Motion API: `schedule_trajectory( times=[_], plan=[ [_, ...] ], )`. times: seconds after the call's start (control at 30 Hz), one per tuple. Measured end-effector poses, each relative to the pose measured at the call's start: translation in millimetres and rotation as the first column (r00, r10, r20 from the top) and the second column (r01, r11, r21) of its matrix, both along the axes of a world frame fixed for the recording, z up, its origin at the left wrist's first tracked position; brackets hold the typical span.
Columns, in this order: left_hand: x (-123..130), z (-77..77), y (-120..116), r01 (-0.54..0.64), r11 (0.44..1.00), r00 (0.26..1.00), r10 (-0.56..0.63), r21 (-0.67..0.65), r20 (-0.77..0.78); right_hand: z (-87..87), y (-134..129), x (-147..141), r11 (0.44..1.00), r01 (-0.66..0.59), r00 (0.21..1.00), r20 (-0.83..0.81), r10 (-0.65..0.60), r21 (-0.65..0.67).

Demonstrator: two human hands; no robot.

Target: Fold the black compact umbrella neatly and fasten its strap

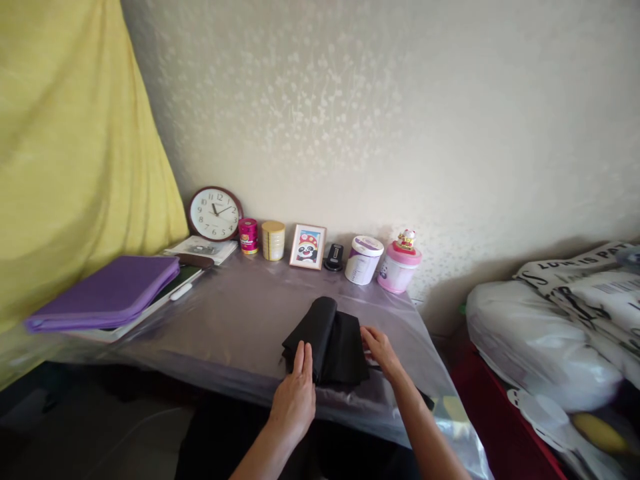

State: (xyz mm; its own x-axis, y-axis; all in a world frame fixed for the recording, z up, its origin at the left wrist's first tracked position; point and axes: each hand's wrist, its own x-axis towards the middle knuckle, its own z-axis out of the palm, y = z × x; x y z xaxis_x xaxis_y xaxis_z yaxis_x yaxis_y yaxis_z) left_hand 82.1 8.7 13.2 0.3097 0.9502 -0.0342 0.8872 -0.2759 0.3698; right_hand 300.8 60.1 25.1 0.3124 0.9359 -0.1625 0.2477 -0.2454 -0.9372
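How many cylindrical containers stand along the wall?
4, left to right: magenta can, yellow tin, then, past the picture frame, the purple-and-white tub and the pink-lidded tub.

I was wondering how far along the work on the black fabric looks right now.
Done: the left part of the black fabric looks folded over, with a rounded edge. In hand: the left hand lies against that fold; the right hand is at the right edge. Left, probably: the flatter right part, not under the fold.
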Motion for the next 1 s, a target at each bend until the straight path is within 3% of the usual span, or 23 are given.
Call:
schedule_trajectory(
  times=[0.13,0.27,0.47,0.73,1.0],
  plan=[
    [-0.1,-3.0,-0.1,-0.005,1.0,1.0,0.005,0.012,0.007,5.7,-2.1,-9.6,0.999,0.039,0.998,0.05,-0.038,-0.028],
    [-0.4,-1.6,-1.3,-0.02,1.0,1.0,0.02,-0.008,-0.002,3.8,1.1,-13.3,1.0,-0.02,0.996,0.085,0.021,-0.007],
    [1.0,-0.1,-2.4,-0.053,0.999,0.999,0.053,-0.008,-0.012,6.7,13.2,-20.1,0.993,-0.061,0.998,-0.027,0.065,0.103],
    [-0.9,-2.9,-1.5,-0.038,0.999,0.999,0.038,0.008,-0.007,27.3,33.8,-56.3,0.98,-0.128,0.988,-0.073,0.14,0.15],
    [-3.1,-4.6,2.1,-0.021,1.0,0.999,0.022,-0.016,0.033,23.3,57.7,-89.4,0.985,-0.135,0.986,-0.08,0.144,0.104]
  ],
)
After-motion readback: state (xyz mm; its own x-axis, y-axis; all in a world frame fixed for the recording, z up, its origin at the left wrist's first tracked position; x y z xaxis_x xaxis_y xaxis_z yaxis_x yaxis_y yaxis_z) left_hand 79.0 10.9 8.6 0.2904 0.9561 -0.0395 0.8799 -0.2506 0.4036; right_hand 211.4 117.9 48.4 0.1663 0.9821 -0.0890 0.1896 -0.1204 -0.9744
